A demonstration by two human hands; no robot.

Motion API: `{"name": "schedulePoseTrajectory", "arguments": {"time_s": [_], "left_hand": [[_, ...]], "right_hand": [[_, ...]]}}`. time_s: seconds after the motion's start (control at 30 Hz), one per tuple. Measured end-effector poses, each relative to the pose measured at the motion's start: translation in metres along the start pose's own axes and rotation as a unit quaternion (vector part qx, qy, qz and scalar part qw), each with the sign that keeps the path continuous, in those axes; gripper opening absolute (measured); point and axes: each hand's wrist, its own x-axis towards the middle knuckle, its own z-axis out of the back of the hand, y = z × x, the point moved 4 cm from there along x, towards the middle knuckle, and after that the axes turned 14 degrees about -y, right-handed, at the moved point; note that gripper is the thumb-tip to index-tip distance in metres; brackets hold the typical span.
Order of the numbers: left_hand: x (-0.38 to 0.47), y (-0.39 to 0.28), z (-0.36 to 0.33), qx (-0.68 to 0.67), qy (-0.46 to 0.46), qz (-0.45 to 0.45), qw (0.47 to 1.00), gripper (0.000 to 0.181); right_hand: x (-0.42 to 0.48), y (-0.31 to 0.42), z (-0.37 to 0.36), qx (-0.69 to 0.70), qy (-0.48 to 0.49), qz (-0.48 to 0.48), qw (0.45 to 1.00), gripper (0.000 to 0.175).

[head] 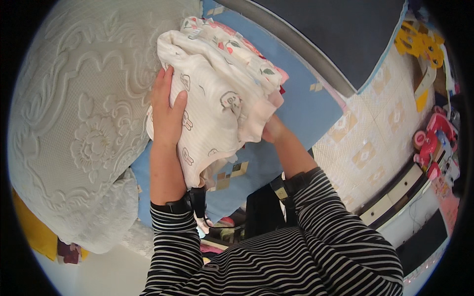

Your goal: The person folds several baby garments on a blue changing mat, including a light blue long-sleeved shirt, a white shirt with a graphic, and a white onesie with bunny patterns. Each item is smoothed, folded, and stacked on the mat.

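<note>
A white baby garment point(211, 100) printed with rabbit and bear outlines lies loosely folded over a floral garment point(268, 70) with red and green prints. Pale pink ribbed cuffs show at its right side. My left hand point(166, 105) presses along the left side of the pile, thumb on the white cloth and fingers reaching round its edge. On the opposite side, my right hand point(273, 129) grips the pile near the cuffs; its fingers are mostly hidden by the cloth. Beneath is a blue cloth point(311, 114) with small square patterns.
A cream quilted cover point(100, 137) with raised flowers rises at the left. A dark grey panel point(333, 33) stands at the top right. Beyond the blue cloth lies a patterned tile floor point(370, 137). Pink toys point(433, 140) and a drawer unit point(392, 196) line the right.
</note>
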Motion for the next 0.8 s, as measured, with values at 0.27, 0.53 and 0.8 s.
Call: {"name": "schedulePoseTrajectory", "arguments": {"time_s": [0.27, 0.53, 0.8], "left_hand": [[0.015, -0.006, 0.015, -0.026, -0.059, -0.030, 0.997, 0.059], [-0.026, -0.068, 0.034, 0.095, -0.009, 0.010, 0.995, 0.059], [-0.043, -0.030, 0.027, 0.057, -0.019, 0.040, 0.997, 0.065]], "right_hand": [[0.022, 0.006, -0.006, 0.239, 0.236, -0.040, 0.941, 0.071], [0.031, -0.003, -0.021, 0.171, 0.152, 0.103, 0.968, 0.070], [0.018, -0.001, -0.035, 0.054, 0.101, 0.189, 0.975, 0.070]]}}
